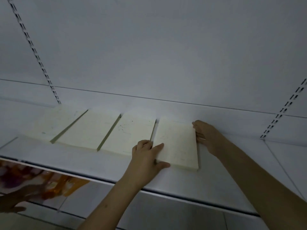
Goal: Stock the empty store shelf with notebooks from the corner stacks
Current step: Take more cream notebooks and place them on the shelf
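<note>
- A pale grey metal back panel (149, 47) fills most of the view, with slotted upright rails (34, 50) at its left and right edges.
- The white metal store shelf (93, 165) runs across the middle; below its front lip at the far left sits a blurred orange and purple patch (49, 181) that cannot be identified.
- Four stacks of cream-covered notebooks lie flat on the shelf in a row against the back panel, each close beside the next: the leftmost stack (54, 123), the second stack (89, 130), the third stack (127, 133) and the rightmost stack (177, 143).
- The covers carry faint marks; no writing on them can be read.
- The left hand (146, 156) reaches up from below and holds the rightmost stack at its near left corner, thumb along the front edge, one finger on the cover, the others at the left side.
- The right hand (204, 135), arm outstretched, presses against the right side of the same stack, fingers curled on its edge.
- Another hand (11, 203) shows, blurred, at the lower left corner.
</note>
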### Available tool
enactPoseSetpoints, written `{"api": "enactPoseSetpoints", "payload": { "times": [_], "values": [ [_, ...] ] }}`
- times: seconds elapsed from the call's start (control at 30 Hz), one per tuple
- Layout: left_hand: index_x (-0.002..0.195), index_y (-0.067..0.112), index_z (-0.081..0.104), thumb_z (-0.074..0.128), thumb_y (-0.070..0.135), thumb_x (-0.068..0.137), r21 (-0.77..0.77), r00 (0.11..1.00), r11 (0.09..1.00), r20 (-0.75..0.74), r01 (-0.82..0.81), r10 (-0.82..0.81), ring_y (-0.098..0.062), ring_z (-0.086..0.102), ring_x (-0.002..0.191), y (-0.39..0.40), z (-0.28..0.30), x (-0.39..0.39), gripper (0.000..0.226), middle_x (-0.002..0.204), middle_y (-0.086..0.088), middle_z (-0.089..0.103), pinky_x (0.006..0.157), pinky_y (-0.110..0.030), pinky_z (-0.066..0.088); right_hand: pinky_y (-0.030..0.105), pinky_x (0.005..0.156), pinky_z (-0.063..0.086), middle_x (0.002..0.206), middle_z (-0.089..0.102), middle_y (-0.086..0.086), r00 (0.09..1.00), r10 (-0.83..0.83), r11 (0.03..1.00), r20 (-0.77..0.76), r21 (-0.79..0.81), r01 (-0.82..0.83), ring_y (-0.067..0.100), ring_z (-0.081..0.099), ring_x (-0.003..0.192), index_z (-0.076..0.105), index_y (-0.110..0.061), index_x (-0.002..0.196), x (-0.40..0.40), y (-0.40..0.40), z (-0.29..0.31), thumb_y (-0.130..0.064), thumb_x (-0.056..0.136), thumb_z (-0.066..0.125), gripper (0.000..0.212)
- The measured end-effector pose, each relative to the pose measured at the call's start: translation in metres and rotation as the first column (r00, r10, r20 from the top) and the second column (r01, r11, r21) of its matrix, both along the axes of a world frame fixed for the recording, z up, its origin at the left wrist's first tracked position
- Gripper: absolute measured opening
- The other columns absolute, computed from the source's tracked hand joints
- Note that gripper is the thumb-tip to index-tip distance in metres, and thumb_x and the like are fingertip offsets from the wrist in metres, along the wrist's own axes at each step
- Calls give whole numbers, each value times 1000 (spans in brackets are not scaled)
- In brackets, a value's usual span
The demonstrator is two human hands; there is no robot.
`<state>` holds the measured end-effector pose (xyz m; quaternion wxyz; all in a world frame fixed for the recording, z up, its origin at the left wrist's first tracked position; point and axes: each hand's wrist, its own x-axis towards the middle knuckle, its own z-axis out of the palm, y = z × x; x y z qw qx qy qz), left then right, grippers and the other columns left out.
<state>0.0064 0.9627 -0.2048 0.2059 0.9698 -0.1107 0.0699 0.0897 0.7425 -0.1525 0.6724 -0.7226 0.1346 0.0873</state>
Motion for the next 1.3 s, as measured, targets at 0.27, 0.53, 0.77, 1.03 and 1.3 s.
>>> {"api": "enactPoseSetpoints", "payload": {
  "times": [0.27,0.53,0.77,1.03,1.3],
  "values": [
    [145,32,41,62,63,80,21,998,999,37,49,-50,-31,18,142,1,6,-3,75,155,-8,28,114,-42,20,36,114,29,148,42,10,987,63,865,146,-501,19,26,39,136,45,-7,141,-35,20,12,-38,99,46,52],
    [139,27,50,64,46,88,-217,924,911,239,351,-298,-17,32,136,-69,23,-30,56,145,2,46,110,-30,29,26,105,36,142,50,2,828,-25,736,560,-551,394,14,47,128,47,-14,140,-120,-26,40,-40,100,40,48],
    [142,33,46,53,43,95,-238,743,705,258,668,-617,-6,39,126,-196,28,-77,48,137,9,48,101,-17,34,17,101,32,144,47,-5,735,-123,632,667,-518,576,0,42,122,42,-19,143,-201,-136,78,-41,102,34,47],
    [142,23,47,56,42,95,-224,597,553,285,802,-750,-10,44,122,-379,34,-128,52,132,6,53,99,-18,36,17,99,32,145,46,-6,655,-290,480,698,-487,730,-1,42,121,41,-20,144,-296,-309,96,-45,101,32,50],
    [144,22,44,59,42,93,-214,529,486,259,847,-808,-13,42,126,-551,34,-163,57,137,3,51,99,-24,39,17,101,38,139,51,-6,584,-362,334,726,-484,809,11,48,124,44,-17,142,-375,-472,115,-45,102,34,49]
  ]
}}
